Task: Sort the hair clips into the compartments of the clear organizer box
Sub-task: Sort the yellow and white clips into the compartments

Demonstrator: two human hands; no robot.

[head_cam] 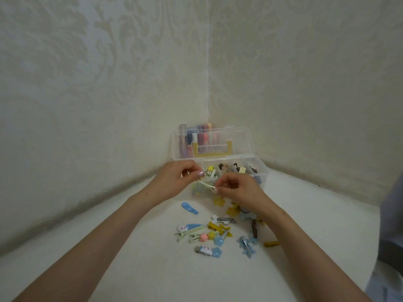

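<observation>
At the wall corner: a clear organizer box (262,178) sits on the white surface (141,264), pushed close to where two patterned walls (109,83) meet.
Lid: the clear lid (239,138) stands upright behind the compartments, with a yellow handle (210,150) on it.
Behind the lid: blurred bottles (196,136) in pink, purple and blue show through the plastic.
Back compartments: sorted clips (224,167) already lie there, yellow and white ones toward the left, brown and dark ones toward the right.
Left hand: the left hand (172,182) hovers over the box's front left part, thumb and a finger pinching one end of a pale yellow clip (206,184).
Right hand: the right hand (237,188) pinches the other end of the same clip with its fingertips; the remaining fingers are curled.
Held clip: it stretches between both hands, above the front compartments, tilted down toward the right.
Front compartments: mostly hidden by the hands; I cannot tell what is inside.
Loose clips: a scatter of loose clips (218,233) lies on the surface just in front of the box, in yellow, blue, green and white.
Apart from the scatter: a blue snap clip (189,208) lies alone to the left; a brown clip (254,228) and a blue star clip (247,247) lie to the right, near the right forearm.
</observation>
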